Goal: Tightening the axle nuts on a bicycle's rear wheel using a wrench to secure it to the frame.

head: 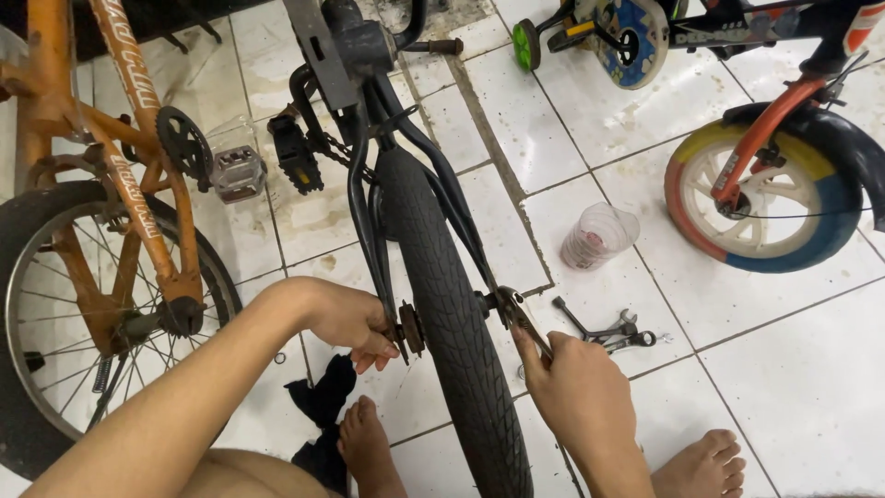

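Your left hand (355, 325) clenched on the axle nut (408, 328) beside the black rear tyre (452, 314), your right hand (576, 392) grasping a wrench (518, 314) on the opposite axle end, spare wrenches (613, 332) on the tiled floor (784, 369)

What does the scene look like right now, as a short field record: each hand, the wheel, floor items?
left hand: grips the axle end on the wheel's left side
right hand: holds a wrench on the right axle nut
rear wheel: black tyre, in the black bike frame
floor: spare wrenches, plastic cup, black rag
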